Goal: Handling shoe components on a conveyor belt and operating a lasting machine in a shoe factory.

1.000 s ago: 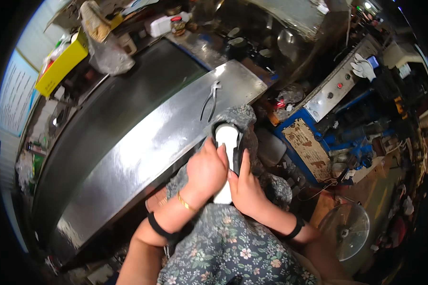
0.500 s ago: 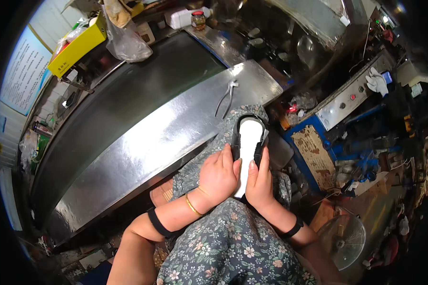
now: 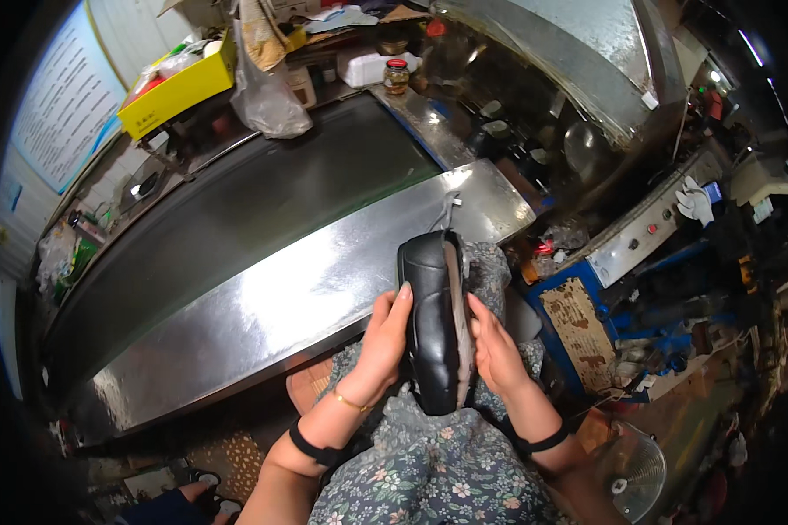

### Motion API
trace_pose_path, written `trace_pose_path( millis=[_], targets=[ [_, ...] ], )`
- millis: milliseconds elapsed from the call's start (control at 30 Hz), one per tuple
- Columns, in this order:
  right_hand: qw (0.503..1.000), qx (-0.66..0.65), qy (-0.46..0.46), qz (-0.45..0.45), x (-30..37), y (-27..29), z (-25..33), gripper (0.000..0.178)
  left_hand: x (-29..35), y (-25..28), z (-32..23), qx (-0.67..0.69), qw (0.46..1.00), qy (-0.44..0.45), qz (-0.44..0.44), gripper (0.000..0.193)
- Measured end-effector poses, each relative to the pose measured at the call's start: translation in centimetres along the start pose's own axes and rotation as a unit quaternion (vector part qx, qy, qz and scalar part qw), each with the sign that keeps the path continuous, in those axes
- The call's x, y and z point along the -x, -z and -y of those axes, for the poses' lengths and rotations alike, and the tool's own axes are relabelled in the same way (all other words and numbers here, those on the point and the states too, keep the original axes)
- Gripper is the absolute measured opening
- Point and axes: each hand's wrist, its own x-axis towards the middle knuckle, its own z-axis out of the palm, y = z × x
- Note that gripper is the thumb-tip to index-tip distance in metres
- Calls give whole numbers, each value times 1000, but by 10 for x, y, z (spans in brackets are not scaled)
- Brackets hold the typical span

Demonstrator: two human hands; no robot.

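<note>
While bench (image 3: 263, 302) gleams near shoe (image 3: 432, 324), clutter (image 3: 652, 354) surrounds.

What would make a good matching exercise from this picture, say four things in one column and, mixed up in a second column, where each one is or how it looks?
Things:
1. Black shoe
2. Pliers
3. Glass jar
4. Box

Places and looks:
A. Topped with a red lid, beside a white container
B. Yellow, at the upper left, with things in it
C. On the shiny metal table, partly hidden by what the person handles
D. Between the left hand and the right hand

Right pairs: 1-D, 2-C, 3-A, 4-B.
</note>
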Motion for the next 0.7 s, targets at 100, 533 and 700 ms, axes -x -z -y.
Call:
trace_pose_path(
  millis=[100, 533, 700],
  targets=[
    [992, 94, 44, 72, 33, -5, 10, 99, -6, 10, 2, -35, 994, -73, 71, 36],
    [910, -34, 190, -367, 126, 55, 138, 78, -162, 2, 25, -532, 725, -411, 147, 51],
    [754, 227, 320, -526, 192, 160, 214, 71, -180, 76, 58, -660, 618, -405, 134, 62]
  ],
)
